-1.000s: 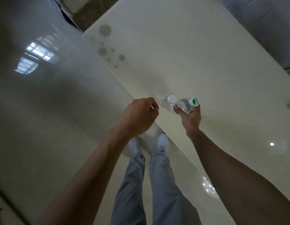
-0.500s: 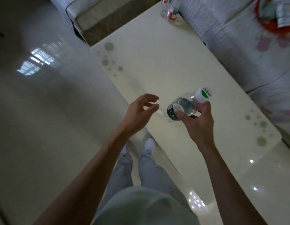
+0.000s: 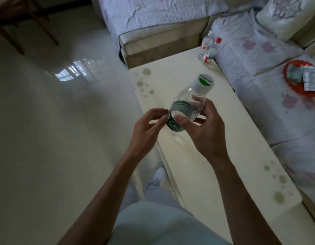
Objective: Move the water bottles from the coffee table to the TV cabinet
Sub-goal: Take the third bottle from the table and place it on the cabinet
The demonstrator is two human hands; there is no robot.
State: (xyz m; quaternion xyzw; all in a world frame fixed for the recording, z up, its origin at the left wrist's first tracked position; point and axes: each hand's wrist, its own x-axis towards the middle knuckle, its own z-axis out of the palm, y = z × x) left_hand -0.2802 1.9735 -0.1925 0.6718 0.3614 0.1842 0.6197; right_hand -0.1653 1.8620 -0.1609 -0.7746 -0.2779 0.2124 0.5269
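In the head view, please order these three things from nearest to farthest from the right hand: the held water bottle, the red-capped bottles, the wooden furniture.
1. The held water bottle: gripped by the right hand itself, above the coffee table.
2. The red-capped bottles: on the table's far end, next to the sofa.
3. The wooden furniture: across the floor, in the upper left corner.

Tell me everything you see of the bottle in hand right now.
The water bottle is small, clear plastic, with a white cap marked green and a dark label band. Water shows inside. It is held tilted above the coffee table, cap pointing away. The right hand grips its body; the left hand reaches the label with its fingertips.
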